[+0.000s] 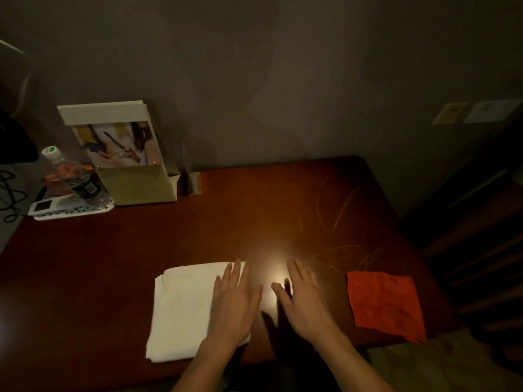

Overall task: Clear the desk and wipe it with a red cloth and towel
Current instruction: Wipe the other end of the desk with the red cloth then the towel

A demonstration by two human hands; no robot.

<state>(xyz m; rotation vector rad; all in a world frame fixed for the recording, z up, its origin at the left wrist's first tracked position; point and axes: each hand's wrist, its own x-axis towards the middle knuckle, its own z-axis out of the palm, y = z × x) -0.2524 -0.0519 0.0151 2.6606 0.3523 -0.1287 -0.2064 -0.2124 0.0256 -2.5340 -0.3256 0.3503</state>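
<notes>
head view: the folded white towel (184, 312) near the dark wooden desk (169, 244) front edge is touched by the flat, spread left hand (236, 301); the right hand (304, 297), also spread, lies beside it, the square red cloth (386, 304) at the front right corner. wiping seems next, needing a cloth grasped.

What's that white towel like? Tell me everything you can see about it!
The white towel looks like soft cloth, folded into a thick rectangle with layered edges showing at its far left corner. It lies flat on the dark brown desk, near the front edge, left of the middle. The left hand rests on its right side, fingers straight. The red cloth lies apart, farther right.
</notes>
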